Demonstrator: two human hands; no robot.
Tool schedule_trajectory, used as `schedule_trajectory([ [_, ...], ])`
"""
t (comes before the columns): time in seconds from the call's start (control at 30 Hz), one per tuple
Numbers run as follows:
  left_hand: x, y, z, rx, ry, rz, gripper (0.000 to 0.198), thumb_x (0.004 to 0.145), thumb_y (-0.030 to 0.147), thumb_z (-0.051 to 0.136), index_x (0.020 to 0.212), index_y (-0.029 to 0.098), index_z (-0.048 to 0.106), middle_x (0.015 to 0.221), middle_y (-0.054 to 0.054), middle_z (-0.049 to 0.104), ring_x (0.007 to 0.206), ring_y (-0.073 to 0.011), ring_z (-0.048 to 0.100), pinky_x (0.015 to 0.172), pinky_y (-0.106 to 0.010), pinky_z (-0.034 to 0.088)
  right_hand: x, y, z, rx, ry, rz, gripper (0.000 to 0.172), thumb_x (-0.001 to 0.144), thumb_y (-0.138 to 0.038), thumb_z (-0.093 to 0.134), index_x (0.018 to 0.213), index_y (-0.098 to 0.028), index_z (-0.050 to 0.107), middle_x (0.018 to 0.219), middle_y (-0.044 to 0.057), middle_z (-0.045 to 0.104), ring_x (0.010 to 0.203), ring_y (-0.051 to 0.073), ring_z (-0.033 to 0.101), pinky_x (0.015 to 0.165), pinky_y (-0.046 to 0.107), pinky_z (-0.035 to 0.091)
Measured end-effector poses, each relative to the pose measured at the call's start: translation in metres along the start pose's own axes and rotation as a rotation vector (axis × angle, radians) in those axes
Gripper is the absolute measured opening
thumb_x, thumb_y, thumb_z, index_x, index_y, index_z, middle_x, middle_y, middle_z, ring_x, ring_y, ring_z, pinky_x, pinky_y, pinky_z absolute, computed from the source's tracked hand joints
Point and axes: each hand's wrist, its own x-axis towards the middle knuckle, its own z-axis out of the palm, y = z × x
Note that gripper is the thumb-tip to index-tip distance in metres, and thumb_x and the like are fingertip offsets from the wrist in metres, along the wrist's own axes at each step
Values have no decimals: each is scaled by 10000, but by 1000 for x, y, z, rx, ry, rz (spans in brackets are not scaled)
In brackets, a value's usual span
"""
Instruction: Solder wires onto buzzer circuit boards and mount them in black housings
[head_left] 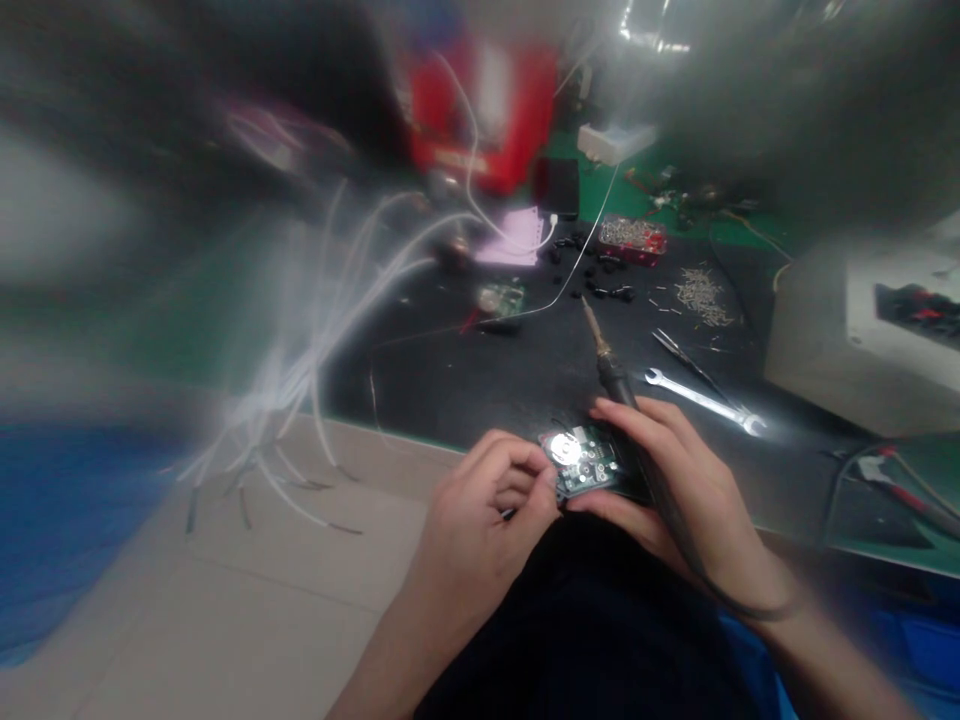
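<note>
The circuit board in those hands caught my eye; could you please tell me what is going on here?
The person's left hand pinches the left edge of a circuit board, while the right hand grips its right side. A soldering iron lies across that hand, its tip pointing away from the board, over the black mat. A wrench rests on the mat to the right.

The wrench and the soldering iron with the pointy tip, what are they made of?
The wrench is probably steel, polished smooth: it's silver and gleams in the light. The soldering iron likely has a metal tip: narrow, tapered, dull brown. Its dark handle could be plastic or rubber; it looks mostly matte, so I can't tell which.
</note>
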Motion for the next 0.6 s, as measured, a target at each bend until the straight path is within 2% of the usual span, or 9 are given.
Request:
schedule_trajectory([
  [0.1, 2, 7, -5, 26, -66, -88, 64, 974, 177, 642, 916, 199, 655, 934, 8, 666, 685, -89, 744, 591, -164, 571, 0, 0, 0, 13, 9, -11, 766, 913, -466, 803, 1564, -253, 459, 1446, 89, 536, 1315, 201, 569, 1103, 272, 525],
  [0.23, 6, 15, -9, 45, -120, -113, 68, 948, 155, 641, 895, 194, 657, 924, 17, 661, 708, -97, 749, 607, -171, 568, 0, 2, 0, 27, 6, -15, 755, 915, -450, 806, 1552, -216, 476, 1451, 98, 533, 1336, 188, 552, 1134, 246, 485],
  [0.43, 11, 17, -11, 78, -149, -136, 77, 917, 143, 650, 868, 198, 627, 810, 41, 669, 672, -96, 733, 559, -152, 528, 3, 1, 0, 12, 6, -54, 735, 925, -440, 797, 1542, -192, 484, 1436, 106, 530, 1322, 175, 556, 1113, 220, 486],
  [0.6, 11, 18, -11, 104, -149, -128, 93, 889, 118, 669, 881, 204, 633, 797, 50, 667, 657, -67, 697, 556, -120, 511, 2, 3, -2, 63, 13, -55, 817, 882, -482, 835, 1555, -191, 475, 1447, 122, 534, 1327, 216, 560, 1100, 284, 507],
])
